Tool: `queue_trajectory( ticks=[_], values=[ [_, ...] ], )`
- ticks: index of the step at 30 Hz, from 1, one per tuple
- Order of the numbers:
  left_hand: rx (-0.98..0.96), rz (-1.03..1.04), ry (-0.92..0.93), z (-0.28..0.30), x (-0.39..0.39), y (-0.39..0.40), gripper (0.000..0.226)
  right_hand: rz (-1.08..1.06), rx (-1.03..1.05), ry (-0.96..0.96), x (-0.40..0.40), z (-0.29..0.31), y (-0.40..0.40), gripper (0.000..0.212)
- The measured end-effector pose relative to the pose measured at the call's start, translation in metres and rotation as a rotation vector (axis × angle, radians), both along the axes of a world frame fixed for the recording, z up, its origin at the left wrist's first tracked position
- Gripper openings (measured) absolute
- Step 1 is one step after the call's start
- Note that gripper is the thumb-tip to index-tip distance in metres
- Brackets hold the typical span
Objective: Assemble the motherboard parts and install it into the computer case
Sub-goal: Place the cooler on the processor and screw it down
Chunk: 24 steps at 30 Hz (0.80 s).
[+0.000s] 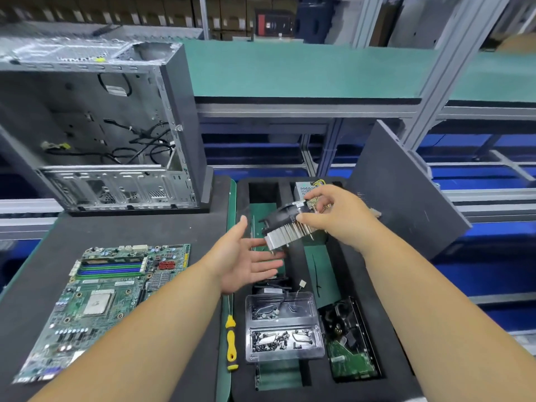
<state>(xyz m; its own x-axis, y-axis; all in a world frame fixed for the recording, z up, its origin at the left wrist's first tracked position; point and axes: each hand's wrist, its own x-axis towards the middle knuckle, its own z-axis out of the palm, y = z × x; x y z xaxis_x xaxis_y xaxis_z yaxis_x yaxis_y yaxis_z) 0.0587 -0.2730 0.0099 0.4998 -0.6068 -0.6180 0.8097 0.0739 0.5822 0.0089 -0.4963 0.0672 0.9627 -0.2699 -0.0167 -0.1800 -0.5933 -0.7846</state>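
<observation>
1. Computer case [95,126]: stood upright at the far left of the worktop [34,285], side panel off, loose cables seen inside; the bay is left open, apparently to receive the board.
2. Motherboard [101,303]: laid flat on the dark mat in front of the case, processor socket facing up, memory slots toward the case; placed so parts can be fitted from above.
3. Left hand [246,262]: held palm-up beneath the cooler, fingers spread wide and straight, nothing gripped; judged to be set to support the cooler's underside.
4. Screwdriver [231,340]: yellow handle, laid between mat and foam tray [377,329], within easy reach.
5. Screw box [282,326]: clear plastic, two compartments of dark screws, seated in the tray.
6. Cooler [285,227]: fan above metal fins, tilted, lifted clear of the tray.
7. Right hand [336,216]: fingers pinched on the cooler's fan end, carrying it.
8. Hard drive [351,343]: slotted into the tray's right recess.
</observation>
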Motion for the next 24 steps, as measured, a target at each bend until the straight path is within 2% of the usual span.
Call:
queue_trajectory(
  ticks=[3, 7, 10, 14, 18, 21, 24],
  values=[
    [-0.06, 0.065, 0.051, 0.001, 0.002, 0.007, 0.082, 0.173, 0.104, -0.032, 0.001, -0.003, 0.013, 0.041],
    [0.037, 0.265, -0.042, 0.001, -0.001, 0.026, 0.049, 0.397, -0.029, -0.068, 0.007, -0.012, 0.036, 0.062],
    [0.098, 0.4, -0.189, 0.004, -0.001, 0.05, 0.032, 0.473, -0.084, -0.062, 0.014, -0.017, 0.06, 0.079],
    [0.21, 0.501, -0.394, 0.01, -0.001, 0.087, 0.03, 0.559, -0.147, 0.023, 0.024, -0.017, 0.102, 0.1],
    [0.296, 0.497, -0.518, 0.009, -0.001, 0.126, 0.036, 0.586, -0.361, -0.029, 0.038, -0.016, 0.163, 0.119],
    [0.297, 0.491, -0.529, 0.007, 0.0, 0.151, 0.034, 0.575, -0.462, -0.052, 0.046, -0.019, 0.207, 0.112],
    [0.292, 0.468, -0.559, 0.002, 0.005, 0.192, 0.032, 0.543, -0.436, -0.063, 0.055, -0.019, 0.244, 0.097]
  ],
)
